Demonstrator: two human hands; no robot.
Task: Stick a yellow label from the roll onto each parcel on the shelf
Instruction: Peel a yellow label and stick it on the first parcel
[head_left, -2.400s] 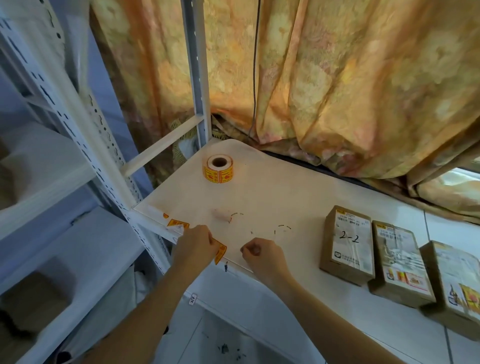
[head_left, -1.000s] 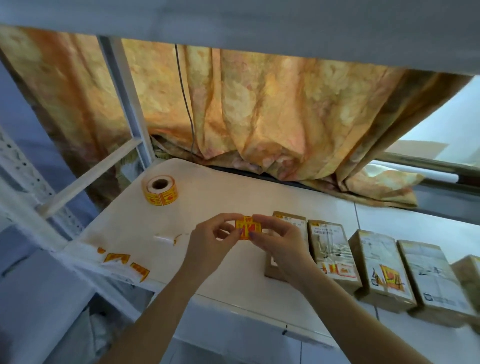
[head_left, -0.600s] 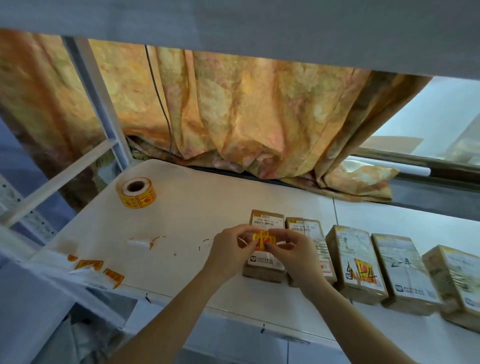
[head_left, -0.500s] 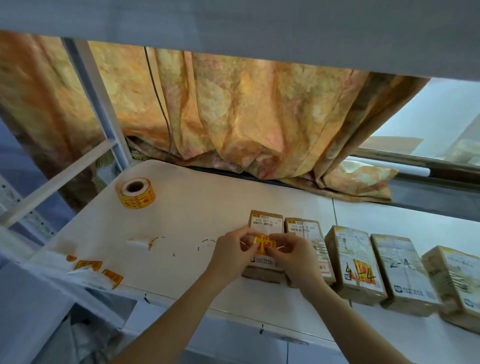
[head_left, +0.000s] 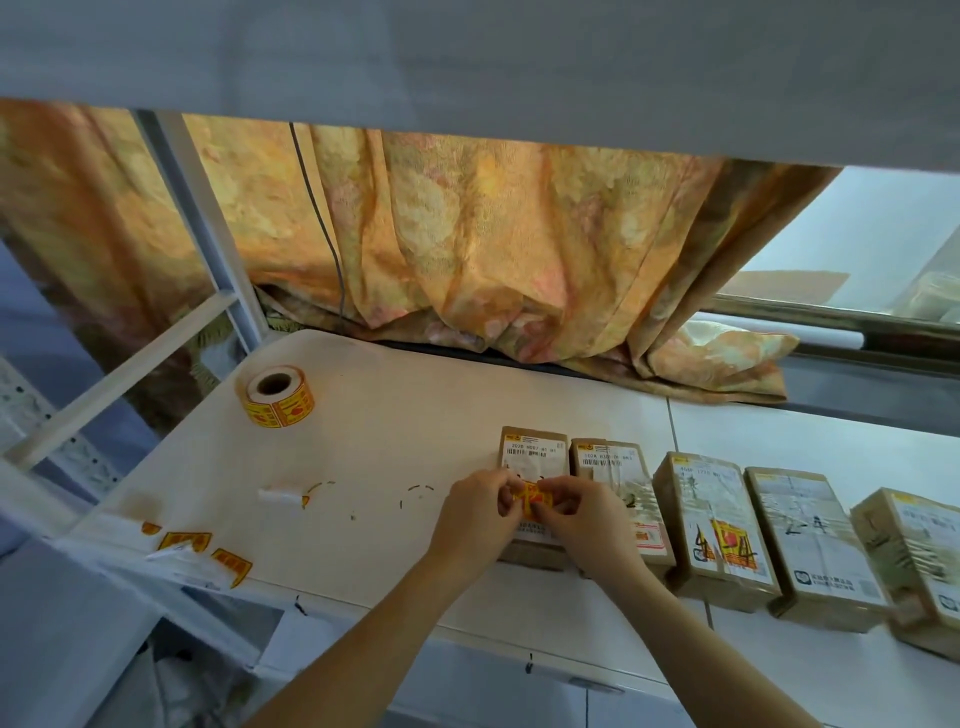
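The left hand (head_left: 475, 512) and right hand (head_left: 582, 514) pinch opposite edges of the small yellow-and-red paper label (head_left: 532, 501). The label, held in mid-air a second ago, now lies against the face of the brown cardboard parcel (head_left: 532, 449) beneath the fingertips. Application here appears begun, with pressing flat still to do. The yellow label roll (head_left: 275, 397) lies well left of the left hand, and further brown parcels (head_left: 810, 525) stand right of the right hand.
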